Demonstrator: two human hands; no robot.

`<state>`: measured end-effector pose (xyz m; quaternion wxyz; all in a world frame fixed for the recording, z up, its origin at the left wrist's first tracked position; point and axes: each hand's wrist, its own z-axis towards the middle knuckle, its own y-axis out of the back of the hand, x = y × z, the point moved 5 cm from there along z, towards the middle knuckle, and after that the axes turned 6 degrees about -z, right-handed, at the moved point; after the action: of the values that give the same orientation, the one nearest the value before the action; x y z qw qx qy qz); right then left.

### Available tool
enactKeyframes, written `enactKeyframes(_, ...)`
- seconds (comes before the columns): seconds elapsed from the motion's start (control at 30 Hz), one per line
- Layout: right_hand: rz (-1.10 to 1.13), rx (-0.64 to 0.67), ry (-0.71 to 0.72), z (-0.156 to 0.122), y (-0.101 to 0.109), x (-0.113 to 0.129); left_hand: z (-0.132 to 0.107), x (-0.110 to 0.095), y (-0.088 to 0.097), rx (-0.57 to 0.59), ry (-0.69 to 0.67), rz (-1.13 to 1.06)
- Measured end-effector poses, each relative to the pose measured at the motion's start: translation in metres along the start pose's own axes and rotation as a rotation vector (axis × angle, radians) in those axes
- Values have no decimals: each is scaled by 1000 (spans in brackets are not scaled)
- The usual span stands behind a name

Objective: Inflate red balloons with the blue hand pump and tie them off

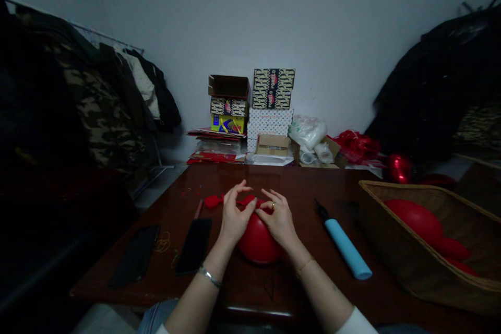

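Note:
A round, inflated red balloon [259, 242] rests on the dark wooden table [297, 292] in front of me, its neck end up and away from me. My left hand [235, 214] and my right hand [278, 216] meet at that neck, thumbs and index fingers pinching it from both sides while the other fingers stand raised. Just what lies between the fingertips is partly hidden. Several small uninflated red balloons [213, 201] lie behind my hands. To the right of my right hand is a light blue balloon pump [347, 248] with a black nozzle.
A wicker basket [415, 271] holding inflated red balloons [415, 219] occupies the right side. Two dark phones [194, 245] and yellow rubber bands [163, 241] lie at left. Stacked boxes [270, 125] and plastic bags [309, 133] stand beyond the table, with hanging clothes [90, 99] to the left.

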<state>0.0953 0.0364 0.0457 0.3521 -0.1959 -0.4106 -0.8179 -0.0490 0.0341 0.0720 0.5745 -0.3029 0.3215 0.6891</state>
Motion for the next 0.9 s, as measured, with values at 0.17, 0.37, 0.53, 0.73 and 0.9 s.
enactKeyframes(0.17,-60,-40,-1,0,2,1,0,-23,2,212,-296,412)
enactKeyframes(0.37,-133,-78,19,-2,1,3,-5,-13,-6,274,-290,507)
enactKeyframes(0.53,-196,-82,84,-6,0,9,-4,-12,-8,372,-233,602)
enactKeyframes(0.73,-269,-82,182,-9,-2,19,-5,-16,-10,374,-163,691)
enactKeyframes(0.9,-300,-93,225,-11,-5,25,-6,-11,-12,223,-144,655)
